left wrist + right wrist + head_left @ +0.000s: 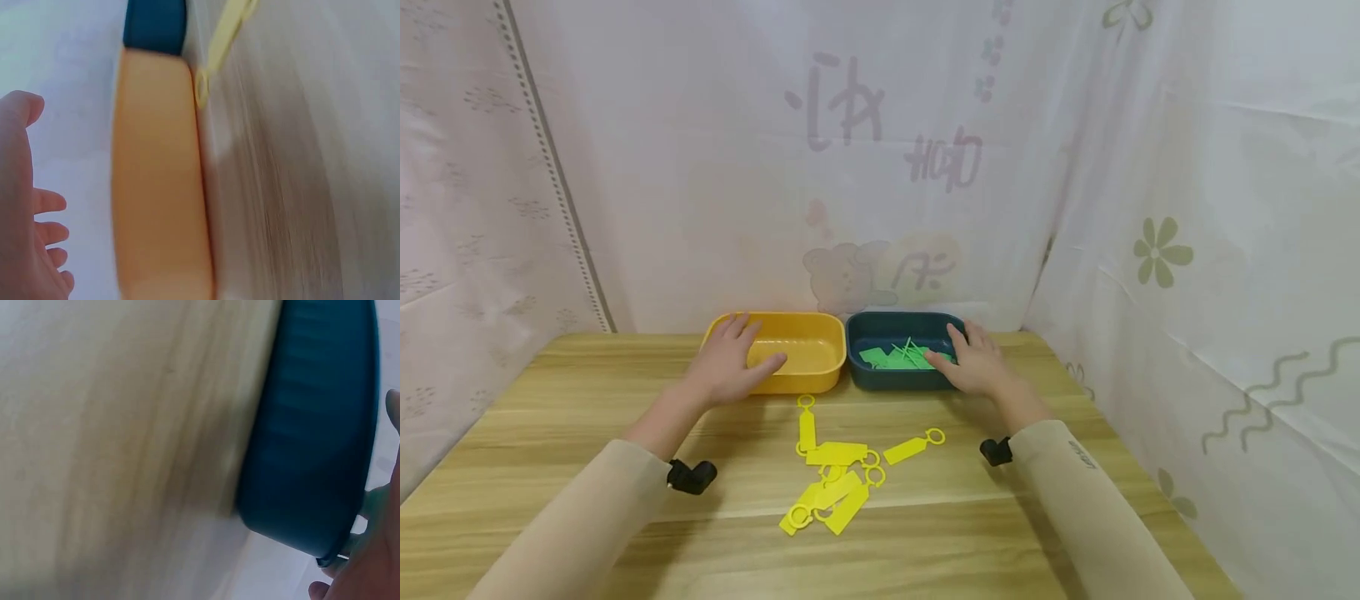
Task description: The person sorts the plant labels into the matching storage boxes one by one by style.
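Note:
My left hand [730,364] is over the left end of a yellow bin [801,383], fingers spread and thumb apart. The left wrist view shows that hand [28,212] beside the bin's front wall [159,181], nothing in its grasp. Beside it stands a dark teal bin [891,381] with flat green tags [887,360] and thin green sticks [912,350] inside. At that bin's right end is my right hand [976,364], fingers extended. In the right wrist view its fingers lie around the teal bin's corner [300,512]; whether they touch the rim I cannot tell.
Several yellow ring-ended tags lie on the wooden table [730,542] in front of the bins: a loose pile [842,496], one tag [807,429] by the yellow bin, another [906,451] off to the right. A patterned white curtain [737,167] hangs behind the bins.

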A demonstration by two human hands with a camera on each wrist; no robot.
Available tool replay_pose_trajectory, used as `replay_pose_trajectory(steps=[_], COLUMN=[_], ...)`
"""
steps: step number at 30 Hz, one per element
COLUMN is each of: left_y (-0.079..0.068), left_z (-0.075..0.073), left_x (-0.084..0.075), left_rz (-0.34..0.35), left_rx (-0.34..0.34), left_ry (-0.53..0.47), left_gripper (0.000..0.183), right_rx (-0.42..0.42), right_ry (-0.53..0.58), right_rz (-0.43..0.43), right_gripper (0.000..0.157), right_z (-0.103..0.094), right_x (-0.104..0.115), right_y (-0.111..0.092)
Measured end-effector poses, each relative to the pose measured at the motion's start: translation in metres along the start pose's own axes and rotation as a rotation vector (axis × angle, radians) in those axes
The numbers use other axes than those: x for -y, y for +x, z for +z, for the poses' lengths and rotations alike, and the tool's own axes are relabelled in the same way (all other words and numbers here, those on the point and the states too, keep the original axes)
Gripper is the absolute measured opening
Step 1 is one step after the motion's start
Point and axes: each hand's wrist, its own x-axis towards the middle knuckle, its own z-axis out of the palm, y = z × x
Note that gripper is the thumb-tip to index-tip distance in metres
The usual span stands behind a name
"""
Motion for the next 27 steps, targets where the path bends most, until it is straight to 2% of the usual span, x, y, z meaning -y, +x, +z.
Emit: replay_pose_trajectory(steps=[6, 12, 20, 27], left_y=[-0.017, -0.029, -0.038, -0.045], left_z=[-0.007, -0.008, -0.006, -0.007], left_x=[-0.036, -0.062, -0.085, -0.093], left_rz=[0.085, 0.166, 0.212, 0.242], left_rx=[0.016, 0.020, 0.060, 0.067], left_ry=[-0.007, -0.032, -0.068, -0.096], left_gripper=[0.091, 0.089, 0.087, 0.088], right_rx=[0.010, -0.001, 0.037, 0.046], right_ry=[-0.001, -0.021, -0.039, -0.048], right_rz=[0.018, 0.037, 0.064, 0.078], right_gripper=[0.106, 0.105, 0.103, 0.098], right_z=[0.005, 0.008, 0.009, 0.009], right_x=[0.001, 0.003, 0.003, 0.003], right_y=[0.002, 0.004, 0.005, 0.004])
